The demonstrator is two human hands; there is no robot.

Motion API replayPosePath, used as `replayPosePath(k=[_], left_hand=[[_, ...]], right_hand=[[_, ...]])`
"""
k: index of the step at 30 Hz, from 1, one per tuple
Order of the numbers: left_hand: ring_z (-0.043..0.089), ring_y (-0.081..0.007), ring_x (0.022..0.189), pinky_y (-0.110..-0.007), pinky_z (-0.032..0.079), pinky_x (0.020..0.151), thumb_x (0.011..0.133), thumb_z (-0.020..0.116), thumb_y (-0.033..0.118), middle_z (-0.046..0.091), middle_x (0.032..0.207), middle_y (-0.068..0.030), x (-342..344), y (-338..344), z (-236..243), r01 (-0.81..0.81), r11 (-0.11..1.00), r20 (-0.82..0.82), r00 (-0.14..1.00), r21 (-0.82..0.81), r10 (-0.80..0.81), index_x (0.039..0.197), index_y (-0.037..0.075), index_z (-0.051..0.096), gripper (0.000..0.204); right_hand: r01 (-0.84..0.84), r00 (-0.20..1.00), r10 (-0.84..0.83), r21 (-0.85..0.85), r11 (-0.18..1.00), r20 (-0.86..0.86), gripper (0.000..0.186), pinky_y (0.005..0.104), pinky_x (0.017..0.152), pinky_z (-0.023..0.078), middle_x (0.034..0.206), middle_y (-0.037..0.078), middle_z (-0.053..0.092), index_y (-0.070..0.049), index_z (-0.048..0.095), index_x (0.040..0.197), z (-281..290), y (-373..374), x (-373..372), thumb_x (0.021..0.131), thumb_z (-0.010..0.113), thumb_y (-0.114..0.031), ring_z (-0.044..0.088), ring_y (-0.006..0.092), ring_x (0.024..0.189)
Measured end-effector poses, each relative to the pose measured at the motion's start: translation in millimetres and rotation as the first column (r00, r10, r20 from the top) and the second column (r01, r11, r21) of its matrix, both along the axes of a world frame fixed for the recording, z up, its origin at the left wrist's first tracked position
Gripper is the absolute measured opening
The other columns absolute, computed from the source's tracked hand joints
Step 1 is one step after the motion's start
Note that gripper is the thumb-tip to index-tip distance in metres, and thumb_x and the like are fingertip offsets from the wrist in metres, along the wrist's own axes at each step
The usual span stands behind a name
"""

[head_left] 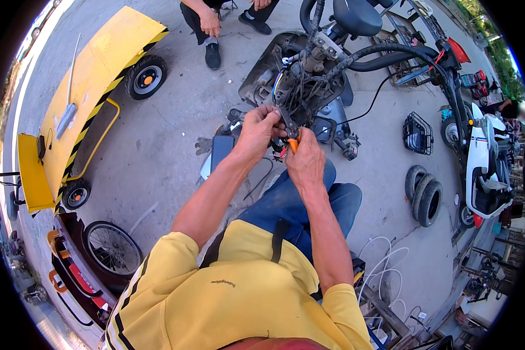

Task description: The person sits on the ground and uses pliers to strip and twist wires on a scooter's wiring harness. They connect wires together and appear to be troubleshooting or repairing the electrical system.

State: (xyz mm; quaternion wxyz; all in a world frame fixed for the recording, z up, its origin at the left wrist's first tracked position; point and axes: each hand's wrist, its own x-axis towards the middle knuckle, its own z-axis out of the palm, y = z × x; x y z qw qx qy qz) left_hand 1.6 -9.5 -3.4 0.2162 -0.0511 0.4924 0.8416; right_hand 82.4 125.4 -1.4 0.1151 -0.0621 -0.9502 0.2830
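My right hand (306, 160) is closed around a pair of pliers with orange handles (293, 144). Their dark jaws point away from me, toward a tangle of black wires (300, 96) in the opened body of a scooter or electric bike (268, 64). Beside the jaws, my left hand (259, 133) has its thumb and fingertips pinched together; what they hold is too small to tell. A short bundle of coloured wires (279, 80) curves above my fingers. Red wire ends show just below the pliers.
A yellow flat cart (108, 52) with a brush (67, 119) on it stands at left. Another person (210, 23) crouches at the far side. Loose tyres (423, 195), a black wire basket (417, 133) and a white scooter (485, 169) are at right. White hose (385, 262) lies near my right elbow.
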Motion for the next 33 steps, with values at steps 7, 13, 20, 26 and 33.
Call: replayPosePath(k=[7,13,20,26,33], left_hand=[[0.063,-0.0095,0.074,-0.023,0.059,0.066,0.104,0.057,0.012,0.063,0.088,-0.0028,5,4,4,-0.061,0.998,0.016,0.998,-0.025,0.061,0.107,0.000,0.062,0.013],[0.063,-0.0100,0.077,-0.025,0.060,0.070,0.104,0.057,0.011,0.063,0.091,-0.0037,5,3,1,-0.073,0.997,0.024,0.997,-0.016,0.073,0.110,0.000,0.061,0.013],[0.064,-0.0130,0.083,-0.030,0.062,0.078,0.104,0.056,0.008,0.063,0.096,-0.0061,4,4,-4,-0.085,0.994,0.072,0.994,0.073,0.080,0.118,-0.001,0.059,0.017],[0.068,-0.0154,0.085,-0.031,0.063,0.080,0.103,0.059,0.007,0.067,0.100,-0.0087,5,-2,3,-0.068,0.997,0.065,0.996,0.039,0.065,0.118,-0.003,0.061,0.018],[0.071,-0.0153,0.089,-0.030,0.063,0.082,0.101,0.063,0.007,0.072,0.104,-0.0096,9,-8,7,-0.117,0.987,-0.087,0.990,-0.106,0.108,0.111,-0.005,0.069,0.017]], right_hand=[[0.005,1.000,-0.004,-0.084,0.996,0.013,0.028,0.0547,0.078,0.053,0.100,0.025,0.069,0.000,0.058,0.111,-1,-3,-2,0.086,0.070,-0.006,0.067,0.0474,0.092],[0.054,0.988,0.014,-0.423,0.905,0.155,0.023,0.0487,0.075,0.054,0.085,0.028,0.069,0.005,0.064,0.108,0,-3,-5,0.094,0.066,-0.013,0.070,0.0464,0.085],[0.135,0.965,0.006,-0.522,0.842,0.261,0.027,0.0426,0.071,0.054,0.079,0.020,0.071,0.005,0.066,0.111,6,-1,-6,0.096,0.065,-0.018,0.072,0.0354,0.075],[0.150,0.987,-0.157,-0.544,0.825,0.035,0.027,0.0395,0.076,0.055,0.091,0.017,0.073,0.002,0.066,0.114,0,-3,-8,0.093,0.071,-0.014,0.072,0.0285,0.082],[0.035,0.988,-0.126,-0.662,0.749,-0.091,0.032,0.0350,0.083,0.055,0.098,0.013,0.074,0.000,0.065,0.119,3,-12,-33,0.090,0.075,-0.009,0.072,0.0216,0.089]])
